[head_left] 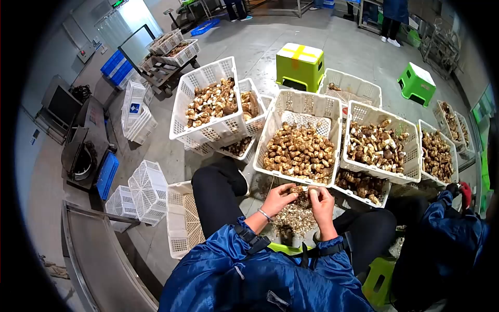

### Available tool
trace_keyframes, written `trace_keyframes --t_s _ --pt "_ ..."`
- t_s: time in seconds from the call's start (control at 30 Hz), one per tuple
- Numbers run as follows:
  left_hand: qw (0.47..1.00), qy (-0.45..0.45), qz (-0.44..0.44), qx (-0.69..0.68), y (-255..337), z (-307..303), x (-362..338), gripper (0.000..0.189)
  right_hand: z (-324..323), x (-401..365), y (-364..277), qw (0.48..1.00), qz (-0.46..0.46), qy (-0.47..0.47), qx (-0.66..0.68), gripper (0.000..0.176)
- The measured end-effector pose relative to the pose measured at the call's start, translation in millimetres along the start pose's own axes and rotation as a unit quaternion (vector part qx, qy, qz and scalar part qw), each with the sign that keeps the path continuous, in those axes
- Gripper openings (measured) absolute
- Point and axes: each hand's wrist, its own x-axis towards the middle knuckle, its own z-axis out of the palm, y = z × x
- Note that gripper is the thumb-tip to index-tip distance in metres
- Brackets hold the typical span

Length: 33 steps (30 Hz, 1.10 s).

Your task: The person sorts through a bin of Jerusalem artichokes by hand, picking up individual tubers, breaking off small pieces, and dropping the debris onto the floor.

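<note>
1 mushroom pinched in L hand | R hand at its 3 o'clock, grip unclear | prob. trimming, scraps 6 o'clock | next likely needs steady hold

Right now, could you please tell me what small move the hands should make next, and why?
Perhaps pinch a bit off the mushroom: the left hand holds it, the right hand is at its end, and scraps lie below, where pieces would likely drop.
</note>
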Motion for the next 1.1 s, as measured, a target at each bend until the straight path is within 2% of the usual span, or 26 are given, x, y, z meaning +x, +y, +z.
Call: trace_keyframes --t_s 0.03,0.13,0.23,0.27,0.3,0.37,0.47,0.5,0.57,0.67,0.77,0.8,0.93,0.97,1.03,1.1 --pt "1.0 0.0 0.0 0.007 1 0 0 0.048 0 -1 -4 1.0 0.009 0.002 0.016 0.017" --pt "1.0 0.0 -0.001 0.011 1 -1 0 0.047 2 -1 -3 0.999 -0.046 -0.019 -0.019 0.017" --pt "0.999 0.001 -0.013 -0.03 0 0 1 0.044 2 -1 -5 0.999 -0.041 -0.017 -0.032 0.017" --pt "0.998 0.0 -0.02 -0.053 0 0 1 0.042 -1 -1 -7 0.999 0.006 -0.035 -0.006 0.016" --pt "0.997 0.0 -0.026 -0.076 1 0 1 0.041 2 -1 -14 0.999 -0.01 0.001 0.04 0.016" --pt "0.996 -0.001 -0.037 -0.081 -2 -3 2 0.037 5 2 4 0.994 0.003 0.003 0.111 0.016" --pt "0.994 0.012 -0.042 -0.096 -9 -3 6 0.033 0 -1 -8 0.999 0.011 -0.033 0.031 0.015" --pt "0.994 0.012 -0.054 -0.096 -7 -3 6 0.033 1 -1 -10 0.998 -0.014 -0.041 0.035 0.015" --pt "0.992 0.012 -0.078 -0.095 -2 -3 3 0.033 2 -2 -18 0.999 -0.005 -0.038 0.01 0.014" --pt "0.991 -0.004 -0.093 -0.099 -1 -3 2 0.031 1 4 18 0.999 -0.025 -0.009 0.029 0.013" --pt "0.99 -0.017 -0.11 -0.082 10 -4 -1 0.031 3 -1 -10 0.997 -0.009 -0.049 0.061 0.013" --pt "0.991 -0.02 -0.11 -0.077 11 -4 -2 0.032 7 2 -9 0.993 -0.115 -0.041 -0.005 0.013" --pt "0.979 0.008 -0.123 -0.162 -6 -2 3 0.033 1 -2 -12 0.999 0.012 -0.047 0.026 0.014" --pt "0.971 0.006 -0.151 -0.184 -10 -4 4 0.032 6 1 0 0.995 0.01 -0.018 0.095 0.015" --pt "0.952 0.001 -0.204 -0.228 -4 -6 4 0.031 0 0 -12 0.994 0.045 -0.036 0.093 0.017" --pt "0.935 -0.002 -0.248 -0.253 -4 -7 7 0.03 3 0 -5 0.998 -0.002 -0.043 0.036 0.014"
